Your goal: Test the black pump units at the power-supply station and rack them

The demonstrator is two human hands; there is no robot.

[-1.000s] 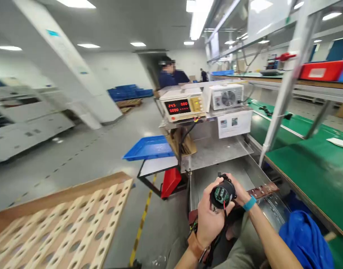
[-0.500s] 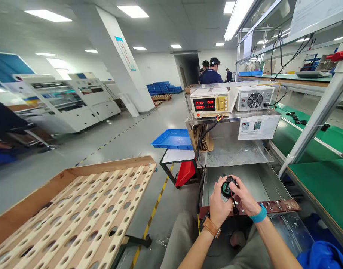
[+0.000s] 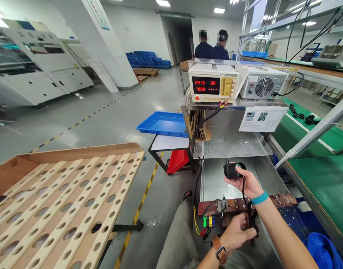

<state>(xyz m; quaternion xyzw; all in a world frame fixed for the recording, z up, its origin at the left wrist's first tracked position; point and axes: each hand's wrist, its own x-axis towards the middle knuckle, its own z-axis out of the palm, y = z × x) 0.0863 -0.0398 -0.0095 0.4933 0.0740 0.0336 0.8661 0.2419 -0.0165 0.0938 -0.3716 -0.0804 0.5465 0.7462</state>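
A small round black device point(image 3: 231, 170) with a bit of green circuit board showing is in my right hand point(image 3: 249, 184), its thumb over the open face. A black cable point(image 3: 244, 190) hangs down from the device. Lower down, my left hand point(image 3: 238, 232) is closed around the lower part of that cable, close to my lap. Just left of this hand are green, yellow and blue wire connectors point(image 3: 208, 221) under a reddish-brown strip point(image 3: 238, 203) with metal studs. Behind the device lies a metal tray point(image 3: 213, 183).
A power supply point(image 3: 213, 83) with red digits stands on the metal shelf ahead. To the left are a slatted wooden frame point(image 3: 61, 201), a blue tray point(image 3: 162, 125) and a red bin point(image 3: 178, 160). Green worktops point(image 3: 322, 179) lie at right. Two people point(image 3: 212, 48) stand far back.
My left hand has left the device and moved down to the cable. My right hand now holds the device alone, turned and slightly higher. The head view has shifted.
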